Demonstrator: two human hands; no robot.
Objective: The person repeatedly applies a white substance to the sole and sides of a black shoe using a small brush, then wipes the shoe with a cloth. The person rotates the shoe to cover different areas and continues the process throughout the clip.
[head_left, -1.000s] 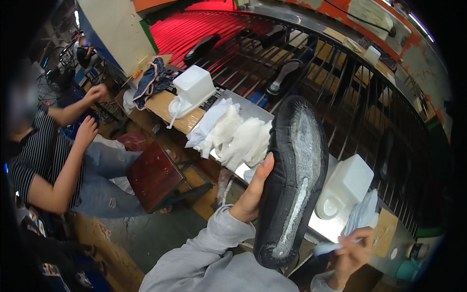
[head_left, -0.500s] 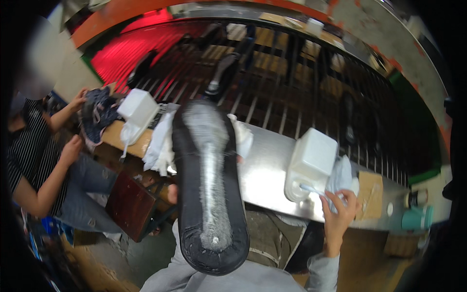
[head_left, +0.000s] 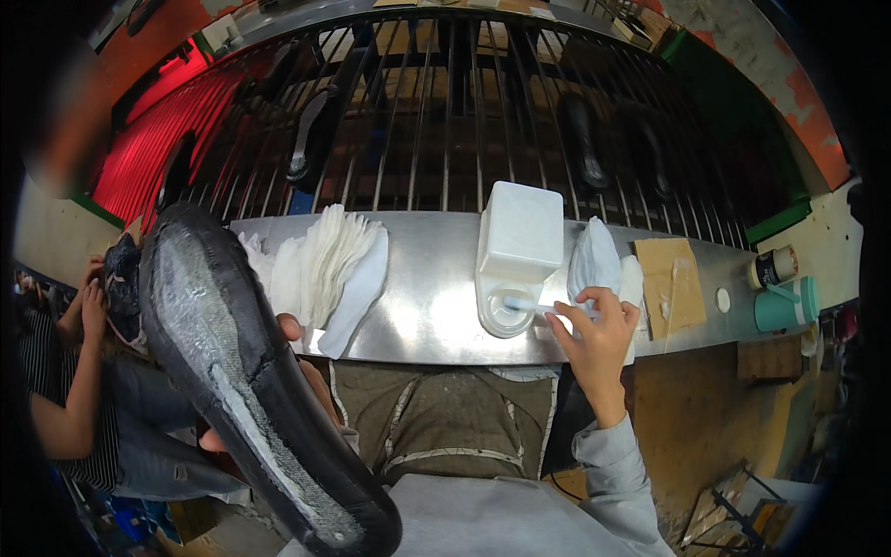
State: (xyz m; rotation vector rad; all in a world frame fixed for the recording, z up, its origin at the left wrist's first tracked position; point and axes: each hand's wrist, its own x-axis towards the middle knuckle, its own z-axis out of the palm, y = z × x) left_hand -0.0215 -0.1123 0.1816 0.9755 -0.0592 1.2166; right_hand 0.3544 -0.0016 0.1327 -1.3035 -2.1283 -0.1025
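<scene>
My left hand (head_left: 318, 382) holds a black shoe (head_left: 176, 348) with its underside turned up. A whitish coating runs along the middle of that underside. Thumb and fingertips show at the shoe's sides; the rest of the hand is hidden behind it. Between thumb and fingers, my right hand (head_left: 601, 345) pinches a thin, pale blue-white brush (head_left: 531, 305). Its tip is in the round cup (head_left: 506, 325) at the foot of a white, square plastic dispenser (head_left: 522, 232).
A steel ledge (head_left: 422, 325) bears folded white cloths (head_left: 316, 269), white cloth bundles (head_left: 594, 258), brown cardboard (head_left: 670, 288) and a teal mug (head_left: 789, 306). Beyond lies a rack of metal bars (head_left: 445, 139) with several black shoes (head_left: 580, 139). At left, another person's hands (head_left: 93, 302) are by dark fabric.
The shoe has swung to the left and tilted in my left hand. My view has shifted, bringing the ledge squarely in front. My right hand still holds the brush at the cup.
</scene>
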